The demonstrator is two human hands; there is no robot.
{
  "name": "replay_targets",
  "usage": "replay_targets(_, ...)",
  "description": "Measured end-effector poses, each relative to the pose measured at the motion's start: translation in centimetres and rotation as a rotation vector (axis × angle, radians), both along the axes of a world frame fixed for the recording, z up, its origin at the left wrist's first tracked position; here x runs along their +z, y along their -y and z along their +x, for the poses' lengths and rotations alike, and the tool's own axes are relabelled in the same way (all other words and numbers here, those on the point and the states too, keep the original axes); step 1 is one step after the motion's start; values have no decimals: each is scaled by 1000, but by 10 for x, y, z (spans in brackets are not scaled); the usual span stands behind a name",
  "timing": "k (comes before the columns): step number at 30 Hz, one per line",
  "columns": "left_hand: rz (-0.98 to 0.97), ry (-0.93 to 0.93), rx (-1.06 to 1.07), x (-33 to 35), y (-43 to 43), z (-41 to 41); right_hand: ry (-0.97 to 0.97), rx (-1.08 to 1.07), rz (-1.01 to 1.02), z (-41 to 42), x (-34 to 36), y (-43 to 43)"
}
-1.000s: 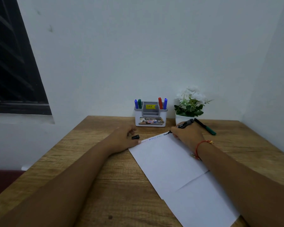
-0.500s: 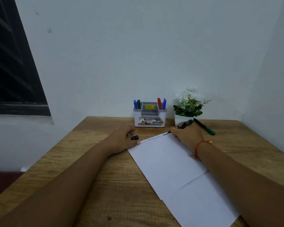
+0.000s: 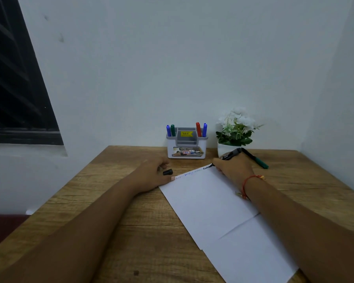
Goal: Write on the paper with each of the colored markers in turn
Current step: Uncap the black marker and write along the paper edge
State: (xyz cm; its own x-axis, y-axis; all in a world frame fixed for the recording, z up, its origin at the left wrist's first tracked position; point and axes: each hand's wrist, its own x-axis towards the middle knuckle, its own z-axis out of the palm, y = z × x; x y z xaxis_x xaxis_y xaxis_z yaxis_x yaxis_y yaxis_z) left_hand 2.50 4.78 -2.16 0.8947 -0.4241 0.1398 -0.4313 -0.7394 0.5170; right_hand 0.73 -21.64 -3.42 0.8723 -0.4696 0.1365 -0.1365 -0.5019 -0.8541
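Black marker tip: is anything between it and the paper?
Nothing visible is in the way. The right hand holds the black marker with its tip right at the far edge of the paper, at the end of the written line.

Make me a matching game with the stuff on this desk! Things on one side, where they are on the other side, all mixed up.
Things:
1. black marker
2. red marker
3. black cap
4. flowers

Places:
A. in a white pot
B. standing in the holder
C. in the right hand
D. by the left hand

Pairs: 1-C, 2-B, 3-D, 4-A.
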Motion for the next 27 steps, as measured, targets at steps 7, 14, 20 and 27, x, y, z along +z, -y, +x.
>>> replay_targets(7,0,2,-2,0,1,0,-6,-1,-28,-1,1,1)
replay_targets(14,9,7,4,1,0,0,-8,-3,-23,-4,4,-1)
replay_targets(20,7,-8,1,1,0,-1,-18,-23,9,-6,7,-3)
replay_targets(27,-6,-9,5,1,0,0,-32,-38,2,-7,8,-4)
